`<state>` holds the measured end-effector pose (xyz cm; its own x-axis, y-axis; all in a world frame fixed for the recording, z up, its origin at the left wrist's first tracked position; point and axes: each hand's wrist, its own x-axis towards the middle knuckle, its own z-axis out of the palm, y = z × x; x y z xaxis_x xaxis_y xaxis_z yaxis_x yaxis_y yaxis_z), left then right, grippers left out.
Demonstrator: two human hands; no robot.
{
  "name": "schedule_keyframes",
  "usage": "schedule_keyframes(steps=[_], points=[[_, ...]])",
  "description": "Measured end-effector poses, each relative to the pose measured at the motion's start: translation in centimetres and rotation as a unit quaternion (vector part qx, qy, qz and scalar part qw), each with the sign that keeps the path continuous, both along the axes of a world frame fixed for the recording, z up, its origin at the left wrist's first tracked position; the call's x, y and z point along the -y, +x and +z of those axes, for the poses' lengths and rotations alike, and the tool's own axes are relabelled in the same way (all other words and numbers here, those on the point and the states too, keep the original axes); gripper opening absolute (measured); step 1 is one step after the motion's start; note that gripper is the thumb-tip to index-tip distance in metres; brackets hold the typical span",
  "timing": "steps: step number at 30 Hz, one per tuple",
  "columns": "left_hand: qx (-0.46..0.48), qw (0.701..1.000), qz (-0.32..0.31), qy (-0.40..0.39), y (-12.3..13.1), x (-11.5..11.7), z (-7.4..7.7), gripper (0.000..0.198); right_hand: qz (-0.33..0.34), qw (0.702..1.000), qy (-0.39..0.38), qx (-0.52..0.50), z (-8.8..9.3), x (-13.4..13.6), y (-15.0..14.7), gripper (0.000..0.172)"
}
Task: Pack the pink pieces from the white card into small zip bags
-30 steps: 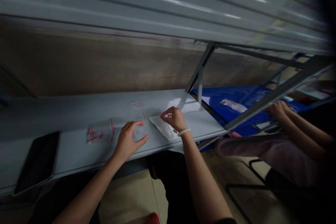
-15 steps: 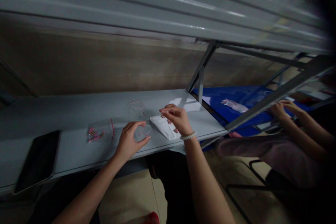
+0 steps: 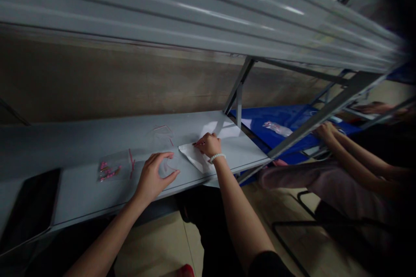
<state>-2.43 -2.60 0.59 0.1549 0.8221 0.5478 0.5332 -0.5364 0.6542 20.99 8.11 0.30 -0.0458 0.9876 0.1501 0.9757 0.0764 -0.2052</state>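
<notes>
Pressing down on a white paper packet [image 3: 192,158], the person's right hand [image 3: 208,145] lies palm-down with the wrist raised and the forearm running up from the lower edge of the view. Its fingers [image 3: 202,139] curl over the packet's upper edge, though whether they pinch it or only rest on it cannot be told. A white beaded bracelet [image 3: 217,158] circles the wrist. The packet lies flat on a grey worktop [image 3: 81,138], close to the near edge. Just left of it, the left hand [image 3: 151,177] stands on its side in an open C, with the thumb and fingers spread around a small clear plastic bag [image 3: 167,166] with thin red edging, and the heel of the hand near the worktop edge. Farther left lies a clear bag of small pink pieces [image 3: 110,172], and another clear bag [image 3: 162,135] sits toward the back, beyond the left hand. A black tablet [image 3: 29,210] lies at the far left of the worktop. Above runs a corrugated grey metal shelf [image 3: 162,8], braced by a metal strut [image 3: 238,91]. To the right, beyond the worktop, a co-worker's hand [image 3: 325,130] reaches toward a blue surface [image 3: 260,119] that carries a clear bag [image 3: 276,128], and that person's forearms extend in from the right edge.
</notes>
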Motion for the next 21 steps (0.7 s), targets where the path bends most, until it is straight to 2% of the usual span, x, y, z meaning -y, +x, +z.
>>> schedule_keyframes(steps=[3, 6, 8, 11, 12, 14, 18, 20, 21], points=[[-0.004, 1.000, 0.000, 0.001, 0.0, -0.1, 0.0, 0.039, -0.007, 1.000, 0.008, -0.008, 0.2, 0.0, 0.1, 0.011], [-0.006, 1.000, 0.004, 0.001, 0.0, -0.1, 0.0, 0.038, 0.005, 0.998, 0.026, -0.059, 1.3, 0.7, -0.1, 0.011], [-0.008, 1.000, 0.006, -0.001, 0.0, 0.0, 0.1, 0.039, 0.067, 0.986, 0.047, -0.145, 2.5, 1.9, -0.8, 0.011], [-0.010, 1.000, 0.005, -0.002, 0.2, -0.1, 0.1, 0.040, 0.230, 0.928, 0.063, -0.285, 4.3, 4.3, -2.5, 0.012], [-0.010, 1.000, 0.005, -0.002, 0.2, -0.1, 0.1, 0.040, 0.274, 0.909, 0.060, -0.308, 4.7, 5.1, -3.1, 0.012], [-0.010, 1.000, 0.005, 0.001, 0.3, -0.1, 0.0, 0.041, 0.320, 0.892, 0.051, -0.315, 5.3, 6.3, -4.3, 0.012], [-0.008, 1.000, 0.008, 0.006, 0.3, -0.2, -0.2, 0.041, 0.357, 0.873, 0.016, -0.332, 5.5, 6.4, -4.9, 0.009], [-0.008, 1.000, 0.007, 0.002, 0.3, -0.2, -0.1, 0.040, 0.327, 0.870, 0.022, -0.368, 5.1, 5.4, -3.9, 0.013], [-0.009, 1.000, 0.006, -0.001, 0.3, -0.1, -0.1, 0.040, 0.284, 0.881, 0.042, -0.375, 4.8, 4.7, -3.2, 0.016]])
